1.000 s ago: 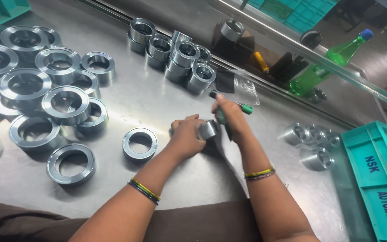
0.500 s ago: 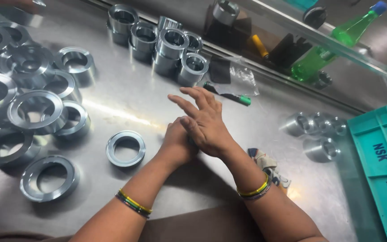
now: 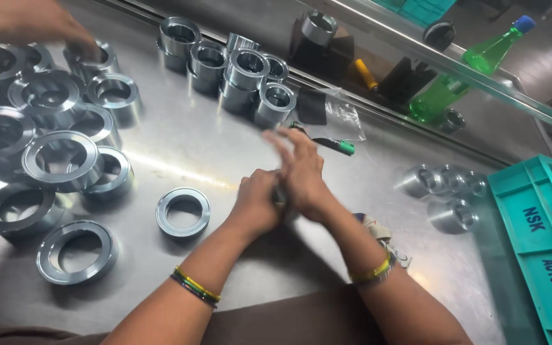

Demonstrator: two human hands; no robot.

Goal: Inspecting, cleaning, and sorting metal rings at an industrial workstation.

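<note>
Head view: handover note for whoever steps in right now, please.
Left hand is closed around a small metal part, mostly hidden. Right hand lies against it, fingers blurred.
Green-capped marker lies on the steel table just beyond.
One loose steel ring sits left of the hands; larger rings are piled far left, where another person's hand reaches.
Done or left: cannot tell.

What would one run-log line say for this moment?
left hand: closed on small metal part | right hand: open over left, blurred | single ring: beside, apart | steel table

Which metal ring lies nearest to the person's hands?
The single flat ring lying alone just left of the left hand; the other rings sit farther left.
</note>
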